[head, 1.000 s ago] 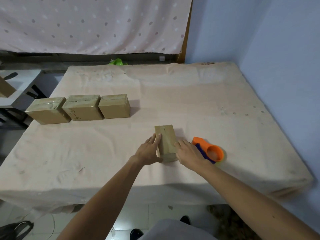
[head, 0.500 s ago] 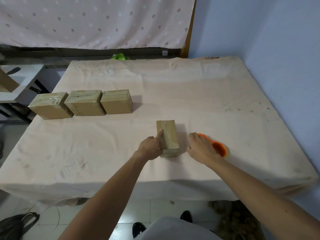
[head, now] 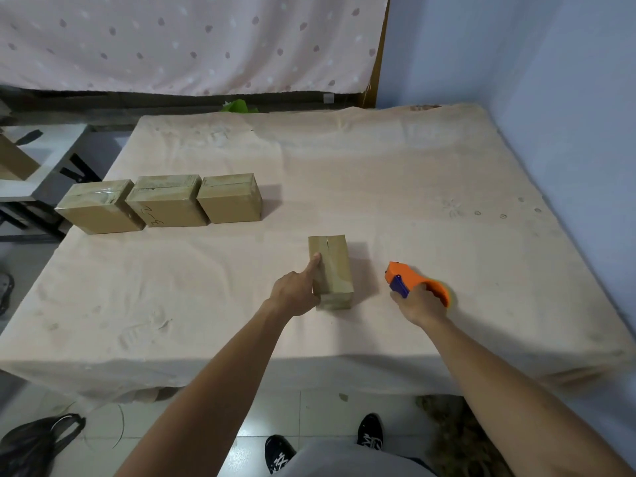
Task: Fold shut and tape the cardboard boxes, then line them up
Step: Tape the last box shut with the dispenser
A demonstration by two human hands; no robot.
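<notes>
Cardboard box [head: 332, 266] gripped by left hand [head: 296, 295], fingers partly hidden; right hand [head: 422, 305] clasps tape dispenser [head: 402, 274], covering its handle.

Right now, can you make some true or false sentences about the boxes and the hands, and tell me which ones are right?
1. On the table, three boxes stand side by side in a row. True.
2. The left hand rests on that row. False: it holds the lone box, which stands apart from the row.
3. The right hand grips the tape dispenser. True.
4. The tape dispenser is green. False: it is orange with a blue part.
</notes>
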